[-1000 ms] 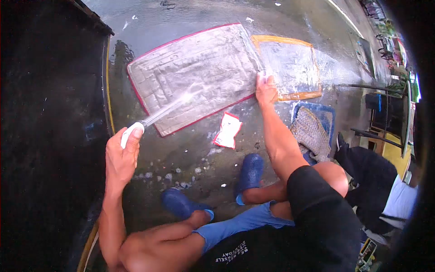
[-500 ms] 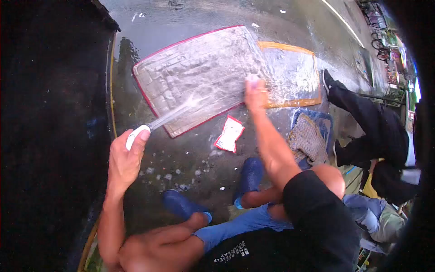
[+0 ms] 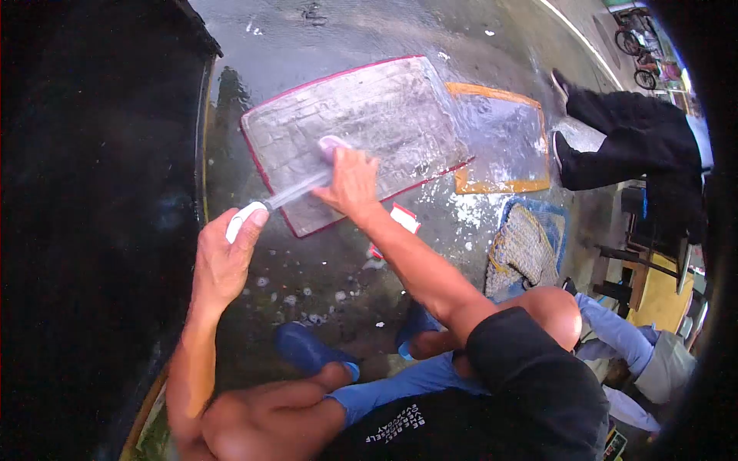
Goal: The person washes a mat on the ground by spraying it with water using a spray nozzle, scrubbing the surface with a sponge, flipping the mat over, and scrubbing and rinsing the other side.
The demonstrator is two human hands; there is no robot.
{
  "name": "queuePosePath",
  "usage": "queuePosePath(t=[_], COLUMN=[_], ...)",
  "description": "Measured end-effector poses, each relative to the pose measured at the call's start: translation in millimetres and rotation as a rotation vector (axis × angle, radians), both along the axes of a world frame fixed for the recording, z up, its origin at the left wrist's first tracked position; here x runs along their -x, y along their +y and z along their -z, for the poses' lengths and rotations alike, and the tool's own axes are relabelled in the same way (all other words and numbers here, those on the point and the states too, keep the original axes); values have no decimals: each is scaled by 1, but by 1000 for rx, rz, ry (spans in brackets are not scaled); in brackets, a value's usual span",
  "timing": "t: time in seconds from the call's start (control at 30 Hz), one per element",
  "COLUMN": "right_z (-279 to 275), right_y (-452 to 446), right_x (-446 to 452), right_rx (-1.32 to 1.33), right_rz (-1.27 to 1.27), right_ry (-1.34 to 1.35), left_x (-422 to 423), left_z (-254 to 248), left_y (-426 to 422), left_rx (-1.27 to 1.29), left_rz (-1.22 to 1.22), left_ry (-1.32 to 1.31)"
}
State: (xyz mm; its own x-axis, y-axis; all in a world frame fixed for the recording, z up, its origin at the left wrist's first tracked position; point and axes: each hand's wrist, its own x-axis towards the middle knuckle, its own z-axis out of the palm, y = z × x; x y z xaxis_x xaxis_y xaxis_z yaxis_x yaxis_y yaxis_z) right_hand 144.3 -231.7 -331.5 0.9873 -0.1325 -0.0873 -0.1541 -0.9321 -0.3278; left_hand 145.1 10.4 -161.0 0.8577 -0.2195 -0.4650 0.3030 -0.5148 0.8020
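On the left, my left hand (image 3: 223, 257) is closed around the white handle of a spray nozzle (image 3: 244, 221). A clear stream runs from it toward the grey, red-edged mat (image 3: 407, 100) that lies flat on wet ground. My right hand (image 3: 352, 180) is over the mat's lower middle, with the end of the stream partly behind it. Its fingers are around a pale pink and white oval scrub brush (image 3: 334, 144); the bristles cannot be seen. Under my right forearm lies a white and red packet (image 3: 405, 218), partly covered.
A grey mat with an orange edge (image 3: 500, 184) adjoins the red-edged one, with white suds nearby. Right of my knee lies a crumpled knitted mat (image 3: 526, 246) on a blue mat (image 3: 555, 219). A person in dark trousers (image 3: 626, 138) stands at right. A dark panel (image 3: 100, 192) borders the left.
My right hand has moved left across the red-edged mat with the brush, and its forearm now covers part of the packet. My left hand stays almost in place. The other person's legs have shifted.
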Motion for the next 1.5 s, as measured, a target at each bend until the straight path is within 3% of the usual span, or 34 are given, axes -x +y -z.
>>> queuePosePath(t=[0.17, 0.37, 0.53, 0.67, 0.9, 1.0, 1.17, 1.27, 1.37, 1.43, 1.47, 1.5], right_z=[8, 5, 15, 30, 64, 48, 33, 21, 24, 64, 56, 66], right_y=[58, 71, 78, 82, 89, 97, 139, 147, 95, 32, -3, -42], right_x=[8, 17, 15, 11, 5, 11, 67, 73, 50, 41, 33, 27], right_rx=[-18, -32, 93, 40, 170, -44, -284, -702, -460, -283, -162, -104], right_rz=[7, 30, -4, -43, -93, -85, -223, -162, 65, 13, 13, -5], right_ry=[-25, -24, 79, 84, -161, -17, -85, -209, -24, -101, 123, 32], left_x=[4, 5, 10, 13, 19, 18, 17, 13, 13, 11, 9, 7], left_z=[7, -5, -13, -18, -21, -19, -14, -7, -3, 0, -1, -9], left_y=[7, 5, 13, 17, 25, 24, 10, 10, 18, 17, 16, 13], left_rx=[3, -183, -229, -232, -185, -174, -113, -100, -99, -84, -77, -133], left_rz=[37, 38, 12, -6, -19, 10, 28, 12, -20, -24, -24, -36], left_ry=[-80, -170, -191, -182, -269, -268, -276, -262, -185, -147, -130, -78])
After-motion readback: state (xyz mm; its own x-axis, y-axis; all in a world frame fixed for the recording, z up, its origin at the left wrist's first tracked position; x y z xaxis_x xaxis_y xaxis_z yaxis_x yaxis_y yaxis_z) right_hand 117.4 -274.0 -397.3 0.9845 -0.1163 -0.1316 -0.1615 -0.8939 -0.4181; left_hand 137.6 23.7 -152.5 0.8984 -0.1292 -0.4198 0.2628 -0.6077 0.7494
